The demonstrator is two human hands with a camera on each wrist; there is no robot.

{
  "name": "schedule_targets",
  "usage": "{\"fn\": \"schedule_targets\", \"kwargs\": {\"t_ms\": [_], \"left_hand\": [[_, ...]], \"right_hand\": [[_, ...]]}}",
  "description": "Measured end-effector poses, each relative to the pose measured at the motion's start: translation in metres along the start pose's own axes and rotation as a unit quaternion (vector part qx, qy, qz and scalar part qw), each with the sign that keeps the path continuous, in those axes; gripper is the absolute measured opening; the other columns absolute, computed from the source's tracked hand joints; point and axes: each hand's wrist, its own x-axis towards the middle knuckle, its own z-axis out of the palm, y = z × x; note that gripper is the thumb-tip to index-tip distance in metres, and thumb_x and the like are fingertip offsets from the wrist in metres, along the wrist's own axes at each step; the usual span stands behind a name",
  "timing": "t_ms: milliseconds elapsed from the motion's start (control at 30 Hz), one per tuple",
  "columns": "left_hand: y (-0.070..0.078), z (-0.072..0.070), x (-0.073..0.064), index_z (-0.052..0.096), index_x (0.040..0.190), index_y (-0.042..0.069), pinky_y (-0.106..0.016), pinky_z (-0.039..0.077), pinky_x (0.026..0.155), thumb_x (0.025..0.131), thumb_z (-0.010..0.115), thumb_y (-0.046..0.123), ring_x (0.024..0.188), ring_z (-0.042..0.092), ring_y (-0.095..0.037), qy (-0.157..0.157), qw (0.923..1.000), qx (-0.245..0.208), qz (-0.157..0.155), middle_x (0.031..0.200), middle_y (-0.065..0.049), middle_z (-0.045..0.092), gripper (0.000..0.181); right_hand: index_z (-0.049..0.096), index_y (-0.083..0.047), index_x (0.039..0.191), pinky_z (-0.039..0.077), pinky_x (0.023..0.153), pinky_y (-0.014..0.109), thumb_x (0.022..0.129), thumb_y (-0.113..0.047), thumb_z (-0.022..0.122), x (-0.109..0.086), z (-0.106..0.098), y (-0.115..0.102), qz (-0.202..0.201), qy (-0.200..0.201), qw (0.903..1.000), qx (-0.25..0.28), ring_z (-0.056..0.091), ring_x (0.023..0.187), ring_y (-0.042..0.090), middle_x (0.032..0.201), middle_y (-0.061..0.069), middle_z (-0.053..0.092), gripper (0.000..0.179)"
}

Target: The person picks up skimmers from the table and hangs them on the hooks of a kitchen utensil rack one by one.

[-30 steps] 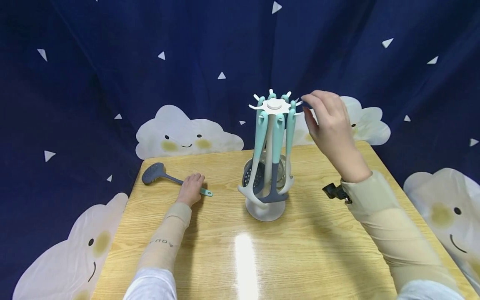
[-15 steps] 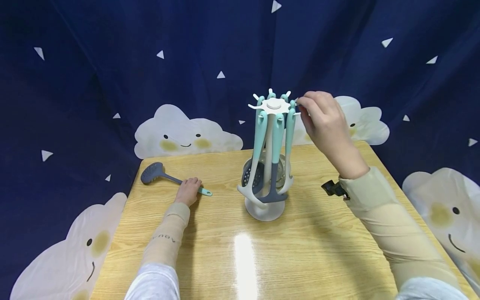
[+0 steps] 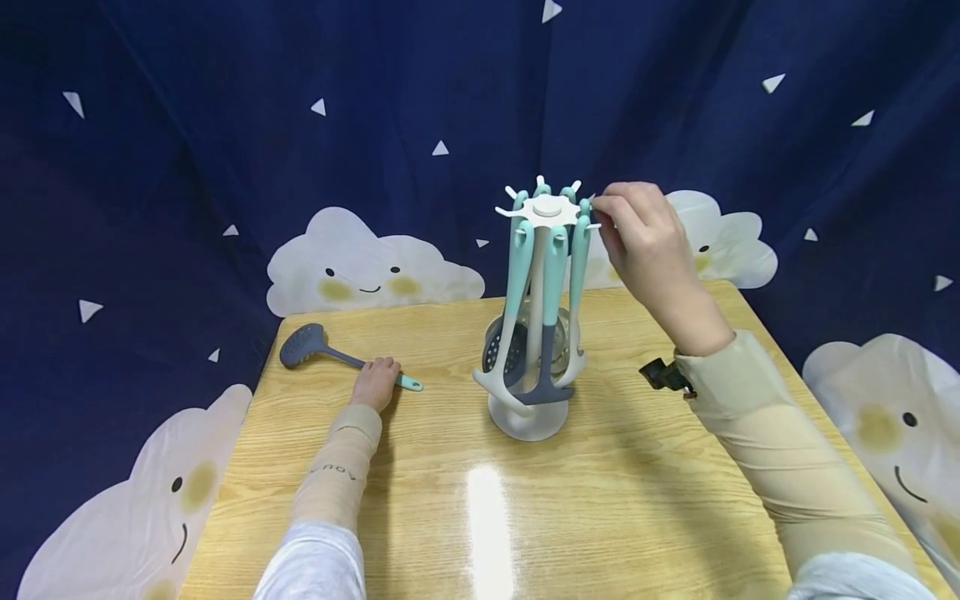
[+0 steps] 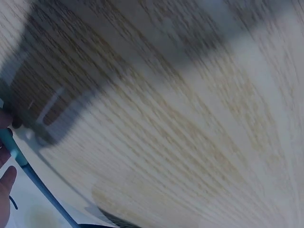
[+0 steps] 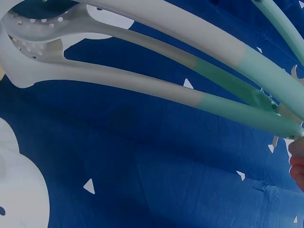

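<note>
A dark grey skimmer with a mint handle lies on the table at the left. My left hand holds it by the handle, the hanging hole showing past the fingers. In the left wrist view, fingers and thumb sit around the mint handle. A white utensil rack stands mid-table, several mint-handled utensils hanging from its top hooks. My right hand pinches the tip of a right-side hook between thumb and fingers. In the right wrist view, fingertips show beside the handle end of a hanging utensil.
The wooden table reaches back to a dark blue curtain printed with clouds and triangles. A black wrist-camera mount sticks out from the right sleeve. The hanging utensils' heads spread around the rack's base.
My right hand has moved left onto the rack's hook, its thumb and fingers closing together. The left hand has slid slightly left along the skimmer's handle. The skimmer and rack stay put.
</note>
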Motion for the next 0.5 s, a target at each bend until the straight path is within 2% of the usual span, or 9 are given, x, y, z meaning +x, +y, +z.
{"fn": "schedule_targets", "kwargs": {"t_ms": [133,233,267,467,500], "left_hand": [[0.005,-0.001,-0.003,0.057,0.108,-0.004,-0.045,0.04,0.093,0.083,0.055,-0.008,0.103,0.051,-0.034,0.019,0.9998,0.002,-0.003,0.106,-0.018,0.056,0.025],[0.004,0.004,-0.002,0.057,0.107,-0.005,-0.044,0.042,0.091,0.083,0.056,-0.009,0.101,0.051,-0.034,0.028,0.9996,-0.005,-0.006,0.104,-0.018,0.055,0.024],[0.0,0.011,0.0,0.057,0.106,-0.004,-0.042,0.043,0.088,0.084,0.055,-0.008,0.098,0.051,-0.032,0.047,0.9989,0.001,0.001,0.102,-0.016,0.054,0.022],[-0.002,0.013,-0.001,0.057,0.105,-0.005,-0.041,0.044,0.086,0.083,0.057,-0.006,0.098,0.051,-0.032,0.054,0.9983,-0.025,-0.004,0.101,-0.017,0.054,0.023],[0.001,0.007,-0.003,0.057,0.106,-0.006,-0.043,0.044,0.088,0.081,0.059,-0.007,0.098,0.052,-0.035,0.043,0.9984,-0.036,-0.01,0.101,-0.018,0.055,0.024]], "right_hand": [[0.057,0.007,0.093,0.043,0.078,0.039,0.083,0.012,0.053,0.001,0.001,0.0,0.0,0.005,1.0,0.007,0.051,0.087,0.033,0.093,0.018,0.057,0.012],[0.057,0.007,0.093,0.043,0.078,0.039,0.083,0.012,0.053,0.001,0.001,0.0,0.001,0.007,0.9999,0.009,0.051,0.087,0.033,0.093,0.019,0.057,0.011],[0.057,0.006,0.093,0.043,0.077,0.039,0.083,0.012,0.054,0.001,0.001,0.0,0.001,0.007,0.9999,0.008,0.051,0.087,0.033,0.093,0.019,0.057,0.011],[0.057,0.006,0.093,0.043,0.076,0.039,0.084,0.011,0.053,0.001,0.001,0.0,0.0,0.013,0.9998,0.016,0.051,0.086,0.033,0.091,0.019,0.057,0.011],[0.057,0.006,0.093,0.043,0.077,0.039,0.084,0.011,0.053,0.001,0.001,0.0,0.001,0.013,0.9998,0.018,0.051,0.086,0.034,0.091,0.019,0.057,0.011]]}}
